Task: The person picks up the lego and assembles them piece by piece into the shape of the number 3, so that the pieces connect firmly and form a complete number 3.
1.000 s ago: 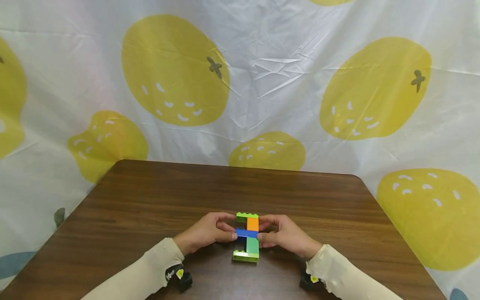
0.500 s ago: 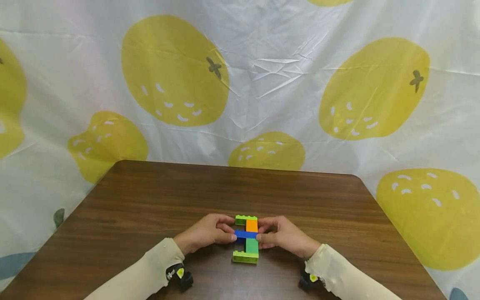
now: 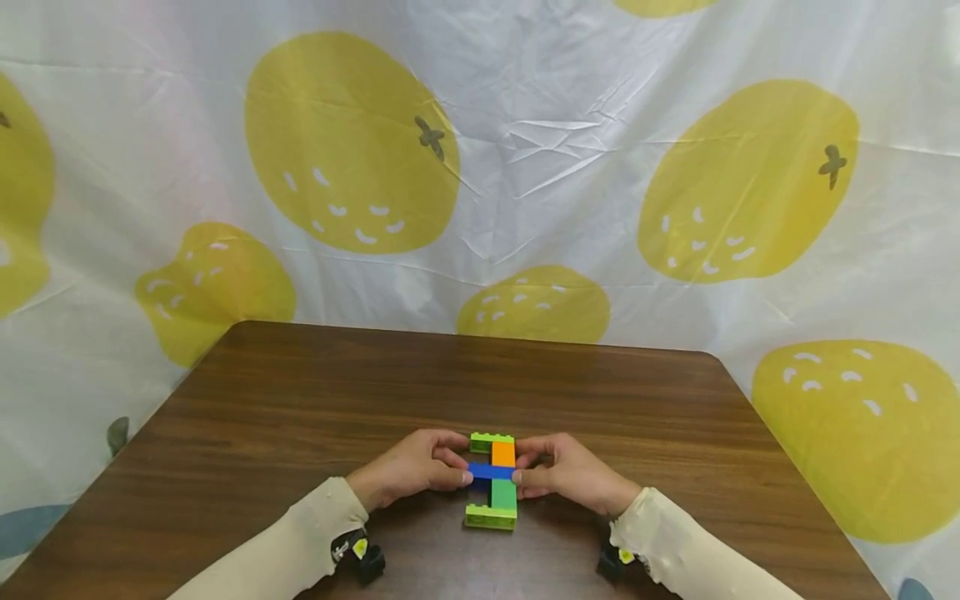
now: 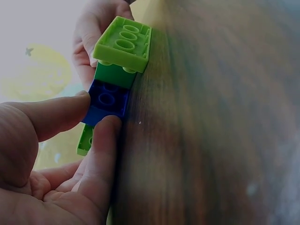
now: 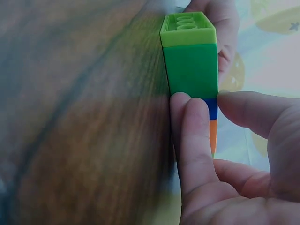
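Note:
An assembly of toy building bricks lies on its side on the table, between both hands. Its blue brick crosses the middle, with an orange brick beyond it and a green brick on the near side. Lime bricks form the two ends, the near one and the far one, their hollow underside and studs showing in the left wrist view. My left hand pinches the blue brick's left end between thumb and fingers. From the right, my right hand grips the blue brick's other end, thumb on top edge.
The brown wood-grain table extends around the bricks, its far edge meeting a white curtain printed with yellow fruit. Each wrist wears a small black camera, the left one and the right one close above the table.
Both hands keep their hold on the brick assembly. Everything sits slightly lower in the head view, hands and bricks together; their arrangement looks the same.

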{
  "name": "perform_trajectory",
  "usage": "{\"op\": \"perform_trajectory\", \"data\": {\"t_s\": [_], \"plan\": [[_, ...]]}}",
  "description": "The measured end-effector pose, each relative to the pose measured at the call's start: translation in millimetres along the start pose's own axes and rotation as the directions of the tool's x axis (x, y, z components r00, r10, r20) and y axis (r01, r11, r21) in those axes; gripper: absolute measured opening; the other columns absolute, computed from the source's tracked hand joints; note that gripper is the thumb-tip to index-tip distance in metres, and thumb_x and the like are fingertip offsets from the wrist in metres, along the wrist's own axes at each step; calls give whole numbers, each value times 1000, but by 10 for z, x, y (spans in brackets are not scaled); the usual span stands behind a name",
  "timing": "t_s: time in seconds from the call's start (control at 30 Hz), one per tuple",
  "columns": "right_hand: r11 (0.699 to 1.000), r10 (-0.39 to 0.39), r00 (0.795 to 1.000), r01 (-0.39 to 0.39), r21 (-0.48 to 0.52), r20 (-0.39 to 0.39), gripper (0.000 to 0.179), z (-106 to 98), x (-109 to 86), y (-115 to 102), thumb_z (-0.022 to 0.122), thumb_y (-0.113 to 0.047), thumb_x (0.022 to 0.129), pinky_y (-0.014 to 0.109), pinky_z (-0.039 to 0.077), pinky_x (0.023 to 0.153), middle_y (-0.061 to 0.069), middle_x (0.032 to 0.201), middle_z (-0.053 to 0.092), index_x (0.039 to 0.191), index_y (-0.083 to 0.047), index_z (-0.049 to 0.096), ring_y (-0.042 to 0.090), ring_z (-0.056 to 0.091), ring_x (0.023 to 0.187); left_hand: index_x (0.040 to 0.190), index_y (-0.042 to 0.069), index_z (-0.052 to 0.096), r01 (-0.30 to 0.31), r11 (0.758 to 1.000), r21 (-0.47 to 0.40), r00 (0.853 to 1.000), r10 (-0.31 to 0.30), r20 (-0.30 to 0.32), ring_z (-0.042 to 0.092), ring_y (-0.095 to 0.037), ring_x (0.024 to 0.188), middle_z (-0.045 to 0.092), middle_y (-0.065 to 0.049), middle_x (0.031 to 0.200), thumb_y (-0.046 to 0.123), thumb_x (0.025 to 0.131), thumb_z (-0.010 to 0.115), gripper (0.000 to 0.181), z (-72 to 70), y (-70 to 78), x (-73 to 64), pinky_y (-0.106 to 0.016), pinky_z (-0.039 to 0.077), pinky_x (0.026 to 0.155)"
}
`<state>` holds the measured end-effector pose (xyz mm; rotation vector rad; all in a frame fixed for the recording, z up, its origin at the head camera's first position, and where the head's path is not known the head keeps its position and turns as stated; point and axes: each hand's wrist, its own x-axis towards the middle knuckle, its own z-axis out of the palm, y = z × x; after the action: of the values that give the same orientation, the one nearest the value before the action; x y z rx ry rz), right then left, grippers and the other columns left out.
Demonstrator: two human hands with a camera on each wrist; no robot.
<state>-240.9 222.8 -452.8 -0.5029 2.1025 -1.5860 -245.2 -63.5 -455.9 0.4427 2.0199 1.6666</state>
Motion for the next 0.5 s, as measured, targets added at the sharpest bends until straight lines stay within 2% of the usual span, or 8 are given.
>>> {"op": "perform_trajectory", "data": {"t_s": [0.33, 0.5], "plan": [[1000, -3, 1000, 3, -15, 2, 64, -45, -41, -30, 78, -12, 96, 38, 64, 86, 18, 111, 68, 147, 14, 50, 23, 77, 92, 147, -9, 52, -15, 1000, 4, 1000, 15, -6, 71, -14, 90, 74, -13, 108, 7, 93, 79, 63, 13, 19, -23, -31, 63, 86], [997, -15, 1000, 14, -79, -18, 67, -89, -79, -67, 78, -16, 96, 34, 64, 86, 20, 114, 69, 149, 13, 48, 23, 75, 94, 142, -4, 58, -25, 999, 33, 999, 26, -36, 72, -18, 95, 72, -14, 114, 15, 96, 78, 54, -15, 61, -62, -37, 63, 88]]}}
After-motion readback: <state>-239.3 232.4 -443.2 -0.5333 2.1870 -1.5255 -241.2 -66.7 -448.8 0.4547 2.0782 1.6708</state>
